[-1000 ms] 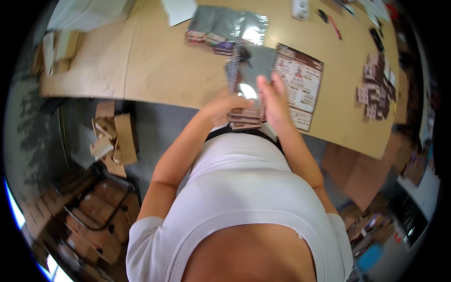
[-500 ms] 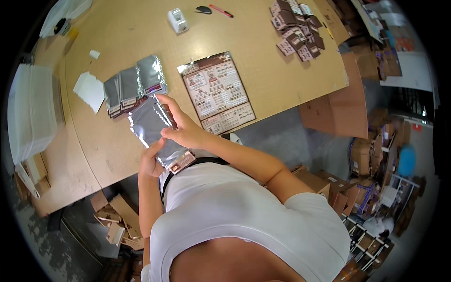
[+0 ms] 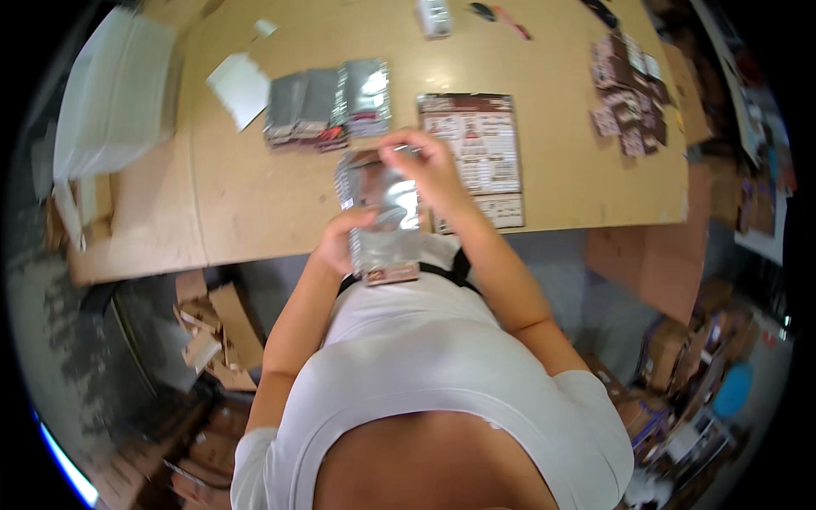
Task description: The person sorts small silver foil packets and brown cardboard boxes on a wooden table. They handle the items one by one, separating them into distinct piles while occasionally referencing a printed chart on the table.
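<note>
A shiny silver foil pouch (image 3: pixel 387 229), with a brown label strip along its near end, is held flat in front of my waist. My left hand (image 3: pixel 340 242) grips it by the left side, thumb over the front. At its far right corner, the fingers of my right hand (image 3: pixel 425 166) are closed on the edge, slightly blurred. A brownish patch shows on the pouch's far part; whether it is content or reflection, I cannot make out. Just beyond lie stacked foil pouches (image 3: pixel 306 104). To the right, a brown-and-white printed sheet (image 3: pixel 480 144) lies partly behind my right forearm.
On the tan table (image 3: pixel 238 200) a pile of small brown-and-pink boxes (image 3: pixel 629 98) lies far right. A white dispenser (image 3: pixel 435 17) and a red pen (image 3: pixel 512 23) are at the back. White paper (image 3: pixel 240 89) and stacked translucent sheets (image 3: pixel 115 98) occupy the left. Cardboard (image 3: pixel 225 327) sits below.
The view has swung, so the table's things sit further right in it. The pouch has turned straighter, and my right hand has shifted from its side to the far right corner.
</note>
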Demonstrator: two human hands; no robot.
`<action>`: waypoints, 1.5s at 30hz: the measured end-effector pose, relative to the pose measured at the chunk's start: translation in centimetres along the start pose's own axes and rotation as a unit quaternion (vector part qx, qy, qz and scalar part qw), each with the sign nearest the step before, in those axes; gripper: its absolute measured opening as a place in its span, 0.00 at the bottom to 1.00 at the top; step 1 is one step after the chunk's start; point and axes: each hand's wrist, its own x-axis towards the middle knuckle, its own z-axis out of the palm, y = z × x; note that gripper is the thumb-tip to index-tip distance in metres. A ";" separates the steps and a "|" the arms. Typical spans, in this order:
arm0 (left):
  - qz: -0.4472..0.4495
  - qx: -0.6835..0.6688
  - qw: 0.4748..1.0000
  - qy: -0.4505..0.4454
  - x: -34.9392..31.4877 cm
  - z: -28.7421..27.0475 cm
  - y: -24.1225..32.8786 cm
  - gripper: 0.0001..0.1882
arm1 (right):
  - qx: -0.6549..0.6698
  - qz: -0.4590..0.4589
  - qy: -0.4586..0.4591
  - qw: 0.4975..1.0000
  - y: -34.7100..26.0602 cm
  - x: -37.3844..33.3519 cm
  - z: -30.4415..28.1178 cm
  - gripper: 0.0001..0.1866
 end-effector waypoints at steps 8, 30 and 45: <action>0.079 0.057 0.992 0.084 0.2 0.6 1.3 0.15 | 0.101 0.105 0.037 0.989 -0.2 -1.1 -0.5 0.17; 0.071 0.028 0.996 0.036 -1.0 1.2 1.9 0.20 | 0.012 0.108 0.031 0.994 2.2 -3.0 -0.4 0.11; 0.045 0.149 0.976 0.153 8.2 8.5 -0.8 0.25 | 0.405 0.150 0.107 0.896 2.2 -5.2 -10.6 0.06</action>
